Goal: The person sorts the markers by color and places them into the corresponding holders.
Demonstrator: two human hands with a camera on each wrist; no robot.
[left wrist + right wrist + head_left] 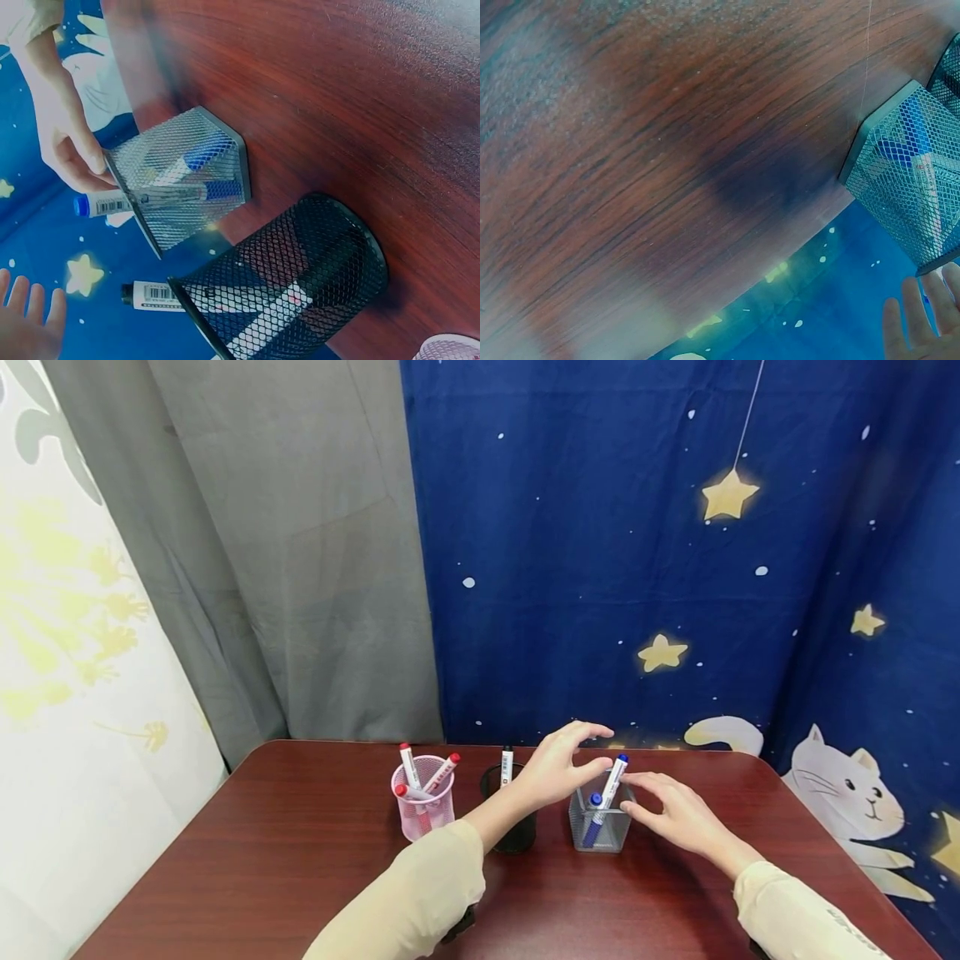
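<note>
A square grey mesh pen holder (pixel 613 833) stands on the table with blue-capped markers (pixel 611 783) in it. My right hand (pixel 678 814) is at its right side, thumb and fingertips right at the upper rim; in the right wrist view its fingers (pixel 916 307) look extended beside the rim. My left hand (pixel 558 768) hovers behind and left of that holder, thumb and fingers spread apart with nothing between them. Under the left forearm stands a round black mesh holder (pixel 300 262), partly hidden in the head view, with black-capped markers (pixel 154 295) in it.
A round pink mesh holder (pixel 408 814) with several red-capped markers (pixel 442 772) stands left of the black one. All three holders stand in a row on the dark red wooden table (pixel 285 860). Grey and blue curtains (pixel 570 568) hang behind the table's far edge.
</note>
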